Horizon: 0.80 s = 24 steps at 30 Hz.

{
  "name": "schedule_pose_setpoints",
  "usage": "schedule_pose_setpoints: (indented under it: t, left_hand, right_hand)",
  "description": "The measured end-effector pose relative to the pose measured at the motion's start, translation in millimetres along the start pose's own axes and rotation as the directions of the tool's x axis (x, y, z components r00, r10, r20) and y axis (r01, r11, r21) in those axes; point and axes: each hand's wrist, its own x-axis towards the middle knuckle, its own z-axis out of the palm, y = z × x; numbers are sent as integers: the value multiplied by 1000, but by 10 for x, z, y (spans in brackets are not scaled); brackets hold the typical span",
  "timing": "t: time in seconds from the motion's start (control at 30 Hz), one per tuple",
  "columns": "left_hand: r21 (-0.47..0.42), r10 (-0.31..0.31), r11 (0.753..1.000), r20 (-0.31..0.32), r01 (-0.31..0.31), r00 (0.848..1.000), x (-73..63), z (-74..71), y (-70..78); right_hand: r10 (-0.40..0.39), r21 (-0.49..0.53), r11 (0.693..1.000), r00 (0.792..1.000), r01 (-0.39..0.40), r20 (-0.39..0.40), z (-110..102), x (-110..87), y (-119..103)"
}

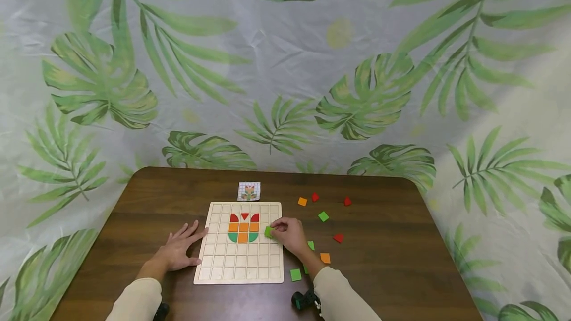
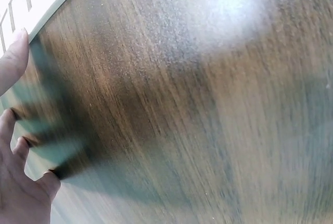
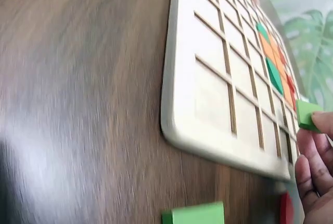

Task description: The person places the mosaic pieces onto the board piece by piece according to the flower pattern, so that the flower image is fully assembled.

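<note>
My right hand (image 1: 287, 234) pinches a light green square tile (image 1: 268, 232) above the right side of a wooden grid board (image 1: 241, 266). In the right wrist view, thumb and fingers hold that green tile (image 3: 307, 113) by its edge. On the board lie red corner pieces (image 1: 234, 218), a red triangle (image 1: 244, 216), orange squares (image 1: 243, 227) and dark green rounded pieces (image 1: 233, 237). With fingers spread, my left hand (image 1: 178, 249) rests at the board's left edge; its thumb (image 2: 20, 52) touches the board's corner in the left wrist view.
A small pattern card (image 1: 249, 191) lies behind the board. Loose tiles are scattered to the right: an orange square (image 1: 302, 201), a red piece (image 1: 338, 238), a green square (image 1: 296, 275) and several others. A black object (image 1: 303, 300) sits beside the right sleeve.
</note>
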Motion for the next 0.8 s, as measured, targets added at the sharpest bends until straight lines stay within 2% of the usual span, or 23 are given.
schedule_pose_setpoints:
  t: [0.4,0.57,0.8]
  left_hand:
    - [3,18,1000,-5,-18,1000,14,-38,18]
    - [2,13,1000,2,-13,1000,5,-46,22]
    - [3,9,1000,-6,-9,1000,3,-6,21]
  right_hand:
    - [-32,54,998,997,29,71,288,29,-191]
    - [-42,11,999,993,41,109,384,31,-250]
    - [-53,5,999,985,53,164,457,22,-251]
